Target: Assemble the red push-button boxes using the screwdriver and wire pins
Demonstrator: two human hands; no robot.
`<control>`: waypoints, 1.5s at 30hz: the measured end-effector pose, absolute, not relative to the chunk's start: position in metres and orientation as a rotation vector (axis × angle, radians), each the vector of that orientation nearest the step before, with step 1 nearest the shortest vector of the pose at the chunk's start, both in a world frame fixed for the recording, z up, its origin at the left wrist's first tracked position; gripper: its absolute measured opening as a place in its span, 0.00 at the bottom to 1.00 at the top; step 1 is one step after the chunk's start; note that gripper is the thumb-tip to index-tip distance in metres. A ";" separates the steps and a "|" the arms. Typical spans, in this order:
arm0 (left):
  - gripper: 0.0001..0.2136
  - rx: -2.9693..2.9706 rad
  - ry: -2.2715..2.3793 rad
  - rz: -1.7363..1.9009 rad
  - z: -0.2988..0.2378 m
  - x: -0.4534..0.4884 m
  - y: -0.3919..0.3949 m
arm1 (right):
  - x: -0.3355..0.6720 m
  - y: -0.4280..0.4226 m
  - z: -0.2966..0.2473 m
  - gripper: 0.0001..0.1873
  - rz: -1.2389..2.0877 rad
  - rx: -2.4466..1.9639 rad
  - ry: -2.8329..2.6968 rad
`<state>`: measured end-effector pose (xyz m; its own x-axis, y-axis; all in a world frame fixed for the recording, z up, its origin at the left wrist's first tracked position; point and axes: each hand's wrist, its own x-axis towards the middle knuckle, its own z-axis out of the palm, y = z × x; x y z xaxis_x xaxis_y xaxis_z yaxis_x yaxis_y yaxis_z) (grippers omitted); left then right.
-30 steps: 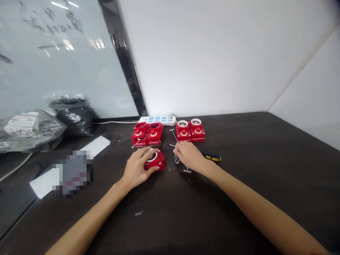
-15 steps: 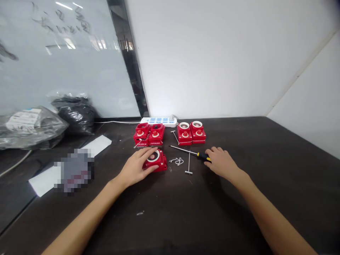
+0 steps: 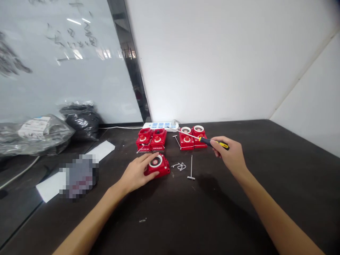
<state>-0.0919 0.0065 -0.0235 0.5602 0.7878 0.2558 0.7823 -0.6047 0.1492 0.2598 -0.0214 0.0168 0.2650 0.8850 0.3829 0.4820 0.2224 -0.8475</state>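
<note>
Okay, the left hand is pressing down on a red button box, fingers partly open and lying across its left side, with the box's white ring showing. The box is sitting flat on the dark table, just in front of two red box pairs. The right hand is closing firmly around a yellow-and-black screwdriver, holding it above the table, shaft pointing across the right pair (tip hard to make out). A bent wire and a T-handle key are lying between the hands. A power strip is sitting behind the pairs.
</note>
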 end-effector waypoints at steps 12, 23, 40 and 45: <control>0.27 3.114 1.637 0.489 -0.019 -0.059 -0.027 | 0.266 -0.033 -0.006 0.15 0.635 -1.328 -1.248; 0.23 3.042 1.324 0.512 -0.012 -0.066 -0.019 | 0.272 -0.038 -0.007 0.16 0.665 -1.384 -1.313; 0.22 2.786 1.564 0.662 -0.019 -0.077 -0.008 | 0.283 -0.023 -0.034 0.16 0.991 -1.311 -1.181; 0.27 2.681 1.550 0.632 -0.024 -0.079 -0.007 | 0.270 -0.022 -0.043 0.17 1.058 -1.276 -1.169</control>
